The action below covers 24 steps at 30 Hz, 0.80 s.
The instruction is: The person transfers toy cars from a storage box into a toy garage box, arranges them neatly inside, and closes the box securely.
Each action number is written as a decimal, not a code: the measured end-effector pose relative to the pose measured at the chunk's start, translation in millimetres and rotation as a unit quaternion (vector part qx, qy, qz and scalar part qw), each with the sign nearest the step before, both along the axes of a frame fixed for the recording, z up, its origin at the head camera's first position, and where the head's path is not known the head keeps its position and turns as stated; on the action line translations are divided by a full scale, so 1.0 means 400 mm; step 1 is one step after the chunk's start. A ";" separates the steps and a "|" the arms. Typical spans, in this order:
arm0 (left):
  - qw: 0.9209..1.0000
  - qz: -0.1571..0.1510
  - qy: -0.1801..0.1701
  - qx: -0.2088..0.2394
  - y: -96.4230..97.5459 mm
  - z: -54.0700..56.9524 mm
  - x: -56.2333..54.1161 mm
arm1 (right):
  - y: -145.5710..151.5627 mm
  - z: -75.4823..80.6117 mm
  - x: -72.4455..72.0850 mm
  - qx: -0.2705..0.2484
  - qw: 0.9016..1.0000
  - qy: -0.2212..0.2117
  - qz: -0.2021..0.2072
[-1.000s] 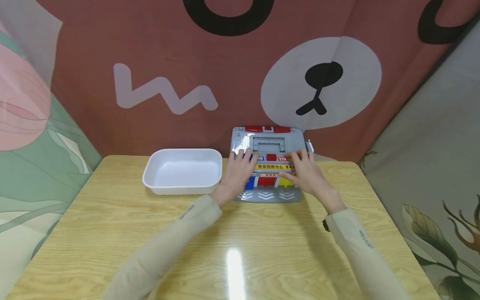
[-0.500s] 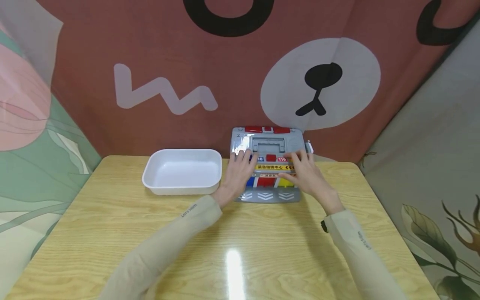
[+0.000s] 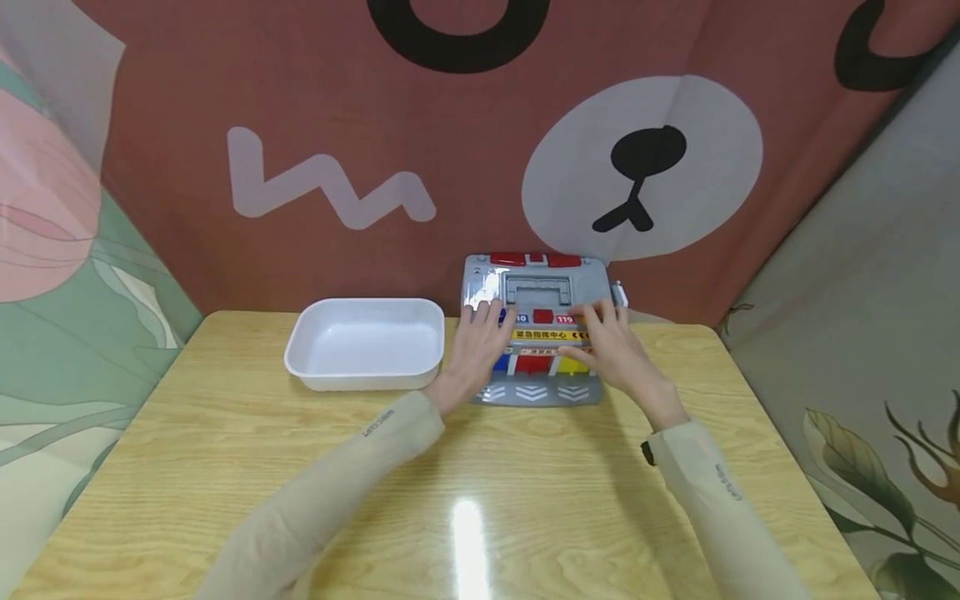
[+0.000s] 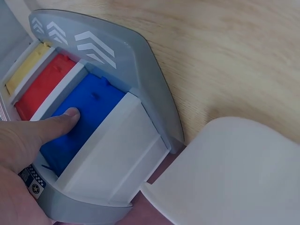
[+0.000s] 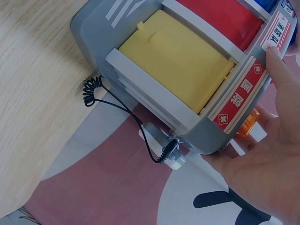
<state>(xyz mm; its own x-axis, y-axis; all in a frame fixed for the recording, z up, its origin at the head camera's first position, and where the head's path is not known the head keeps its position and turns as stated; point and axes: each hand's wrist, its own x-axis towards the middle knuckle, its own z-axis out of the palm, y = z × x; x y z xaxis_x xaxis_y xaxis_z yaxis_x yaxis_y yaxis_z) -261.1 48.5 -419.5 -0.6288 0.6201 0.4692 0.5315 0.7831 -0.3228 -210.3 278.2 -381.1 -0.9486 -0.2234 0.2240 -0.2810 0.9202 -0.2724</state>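
A grey toy rescue station (image 3: pixel 543 335) stands near the back of the table, both hands holding its sides. My left hand (image 3: pixel 474 346) grips the left end, fingers on the top. In the left wrist view its thumb lies over the blue door (image 4: pixel 96 112); the fingers are mostly hidden there. My right hand (image 3: pixel 621 350) grips the right end, thumb at the front sign strip and fingers on the top. The right wrist view shows the yellow door (image 5: pixel 176 61) and red door (image 5: pixel 222 21), both closed. A small white handset (image 5: pixel 161 145) with a coiled black cord hangs at that side.
A white plastic tub (image 3: pixel 365 343) stands on the wooden table (image 3: pixel 390 533), just left of the toy. Right behind the toy hangs a printed curtain (image 3: pixel 337 258). The table's right edge lies beyond my right forearm.
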 end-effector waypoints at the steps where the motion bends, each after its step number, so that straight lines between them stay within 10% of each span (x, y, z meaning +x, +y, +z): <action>1: 1.000 -0.002 -0.002 0.001 0.000 0.000 0.000 | 0.000 0.000 0.000 0.000 1.000 -0.002 -0.002; 24: 0.997 -0.063 -0.040 0.029 -0.024 0.007 0.005 | -0.004 -0.006 0.004 -0.008 1.000 0.010 0.001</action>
